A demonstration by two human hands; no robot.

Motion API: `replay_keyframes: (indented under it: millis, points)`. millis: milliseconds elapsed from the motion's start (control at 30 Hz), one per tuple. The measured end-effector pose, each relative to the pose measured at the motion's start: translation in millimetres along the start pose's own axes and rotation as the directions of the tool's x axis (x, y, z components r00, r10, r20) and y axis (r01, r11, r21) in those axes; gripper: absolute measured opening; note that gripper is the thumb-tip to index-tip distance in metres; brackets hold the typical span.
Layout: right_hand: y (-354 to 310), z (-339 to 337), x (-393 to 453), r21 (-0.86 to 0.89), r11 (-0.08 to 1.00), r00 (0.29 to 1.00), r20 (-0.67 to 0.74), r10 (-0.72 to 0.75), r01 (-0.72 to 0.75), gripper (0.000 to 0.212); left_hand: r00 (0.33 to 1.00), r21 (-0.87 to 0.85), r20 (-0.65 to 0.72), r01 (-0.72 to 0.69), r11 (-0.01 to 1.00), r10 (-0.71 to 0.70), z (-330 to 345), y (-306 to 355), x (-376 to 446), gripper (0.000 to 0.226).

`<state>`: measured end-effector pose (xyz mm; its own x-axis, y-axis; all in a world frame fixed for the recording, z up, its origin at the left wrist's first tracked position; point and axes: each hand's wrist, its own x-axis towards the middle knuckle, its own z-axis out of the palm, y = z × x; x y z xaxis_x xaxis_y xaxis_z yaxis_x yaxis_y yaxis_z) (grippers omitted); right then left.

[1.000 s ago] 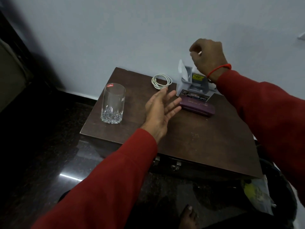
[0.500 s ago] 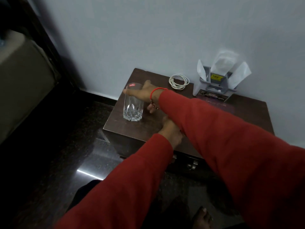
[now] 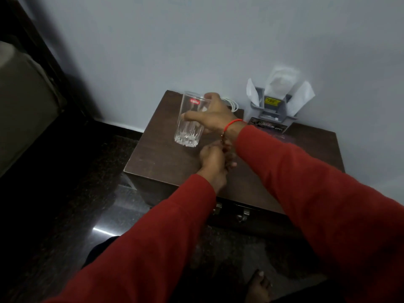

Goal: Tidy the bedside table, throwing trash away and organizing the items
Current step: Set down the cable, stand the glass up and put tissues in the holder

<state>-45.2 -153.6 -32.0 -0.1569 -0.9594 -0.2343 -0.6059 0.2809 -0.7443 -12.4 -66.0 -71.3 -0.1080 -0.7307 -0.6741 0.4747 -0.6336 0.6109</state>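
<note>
Watching the right hand (image 3: 213, 115): it has crossed from the grey organizer box (image 3: 270, 112) at the far right over to the glass (image 3: 189, 121) on the left side of the bedside table (image 3: 284, 171), and its thumb and fingers now wrap the upper half of the tumbler. A second ago it was up at the box; half a second ago it was only reaching the rim.

Glass looks tilted, its base appearing just clear of the wood or barely touching; I cannot tell which. It sits further from the near-left corner than before.

Left hand (image 3: 215, 162) lies low under the right wrist, near the table's middle. Its fingers are tucked beneath that wrist, so I cannot tell whether they are released or clenched.

White cable coil (image 3: 232, 104) is half hidden behind the right hand, at the far edge by the wall. White paper pieces still stand in the box.

My reading: sorting at the box is done for now, and relocating the glass is the step in hand. Risk is the slick, tilted glass slipping.
</note>
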Motion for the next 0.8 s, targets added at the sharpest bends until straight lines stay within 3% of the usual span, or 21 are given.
replay_keyframes:
  millis: [167,267,367,533,800]
  points:
    - [26,-71,-56,0.104,0.972,0.941,-0.291,-0.175,0.213,0.086,0.992,-0.021,-0.041,-0.121,0.992,0.120,3,-2,-5,0.029]
    - [46,-106,-88,0.097,0.964,0.916,-0.350,-0.199,0.246,0.085,0.983,-0.033,-0.044,-0.180,0.983,0.178,9,-2,-7,0.034]
    - [80,-140,-114,0.081,0.966,0.904,-0.379,-0.197,0.244,0.078,0.981,-0.025,-0.010,-0.195,0.981,0.195,19,-7,-7,0.023]
    - [147,-182,-139,-0.018,0.993,0.873,-0.475,-0.108,0.113,0.083,0.979,0.027,0.028,-0.201,0.979,0.200,31,-21,-5,0.021]
    - [220,-217,-111,0.005,0.999,0.805,-0.593,0.029,-0.032,0.086,0.969,0.093,0.110,-0.231,0.968,0.220,48,-39,-5,0.018]
